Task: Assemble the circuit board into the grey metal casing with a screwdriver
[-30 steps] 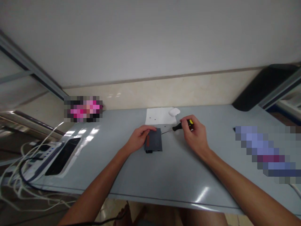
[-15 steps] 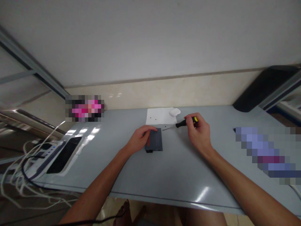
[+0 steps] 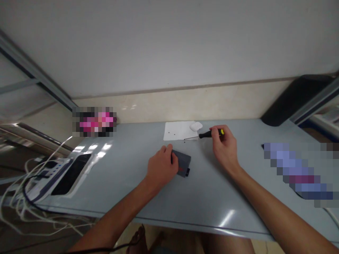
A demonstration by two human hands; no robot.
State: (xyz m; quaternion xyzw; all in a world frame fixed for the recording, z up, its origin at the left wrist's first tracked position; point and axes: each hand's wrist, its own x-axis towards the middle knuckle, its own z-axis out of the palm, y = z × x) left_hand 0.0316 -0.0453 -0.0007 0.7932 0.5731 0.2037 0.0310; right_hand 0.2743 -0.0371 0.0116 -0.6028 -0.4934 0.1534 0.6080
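My left hand (image 3: 162, 165) is closed around the left side of a flat dark grey box (image 3: 182, 160), which sits turned at an angle over the table. A small black piece (image 3: 188, 172) sticks out at the box's near right corner. In my right hand (image 3: 224, 144) is a screwdriver (image 3: 208, 134) with a black and yellow handle, its thin shaft pointing left. The tip is close to a small dark speck at the near edge of a white sheet (image 3: 169, 127). Two more dark specks lie on that sheet, too small to name.
A white rounded object (image 3: 196, 126) rests on the sheet's right part. On the left are a phone-like black slab (image 3: 71, 174), a power strip (image 3: 54, 176) and tangled cables (image 3: 23, 211). A black cylinder (image 3: 284, 102) leans at the back right. Blurred items lie at both sides.
My left hand has gone from lying over the box to gripping its left side, and the box has turned and shifted right. The screwdriver tip has moved slightly away from me, toward the sheet.
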